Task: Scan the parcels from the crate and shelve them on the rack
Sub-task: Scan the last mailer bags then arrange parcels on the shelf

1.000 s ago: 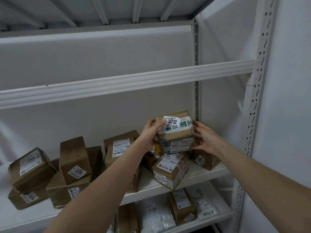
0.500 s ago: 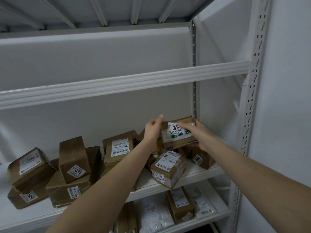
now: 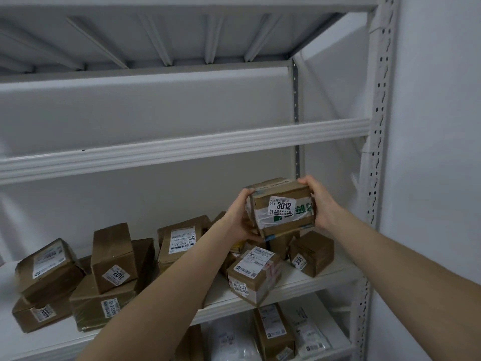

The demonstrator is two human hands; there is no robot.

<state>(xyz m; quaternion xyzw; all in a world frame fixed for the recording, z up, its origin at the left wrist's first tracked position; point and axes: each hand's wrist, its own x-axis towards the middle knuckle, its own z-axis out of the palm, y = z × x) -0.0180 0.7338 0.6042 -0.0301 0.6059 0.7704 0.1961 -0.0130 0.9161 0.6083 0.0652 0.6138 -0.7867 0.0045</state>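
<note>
Brown cardboard parcel (image 3: 282,207) sits between our hands: our left hand (image 3: 240,217) grips its left edge and our right hand (image 3: 321,201) clasps its right end, above the rack's (image 3: 182,147) crowded shelf. Its white label reads 3012, beside tape and green print. Other brown parcels (image 3: 114,256) lie jumbled on that shelf.

Rack: white metal rack (image 3: 182,149) fills my view, its perforated upright (image 3: 378,131) at right, ribbed shelf underside (image 3: 161,37) overhead.
Wall: plain white wall (image 3: 440,142) just beside that upright.
Light: dim, even, greyish.
</note>
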